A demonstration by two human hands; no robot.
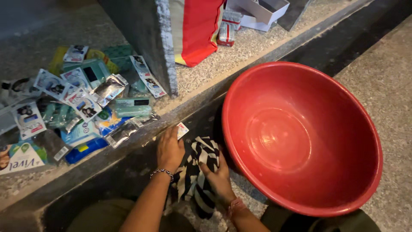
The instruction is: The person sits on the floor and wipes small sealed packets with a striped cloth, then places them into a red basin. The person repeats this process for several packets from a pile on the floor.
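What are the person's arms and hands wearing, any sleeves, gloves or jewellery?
Both forearms are bare, with no sleeves or gloves. The left hand has a silvery beaded bracelet at its wrist. The right hand has a pinkish-red thread band at its wrist. No rings are visible.

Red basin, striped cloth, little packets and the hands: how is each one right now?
Red basin: upright, empty, on the floor.
Striped cloth: crumpled, gripped by both hands beside the basin.
Left hand: on the cloth, pinching a small sachet.
Right hand: gripping the cloth.
Empty packets: torn, piled on the ledge.
White box: open.
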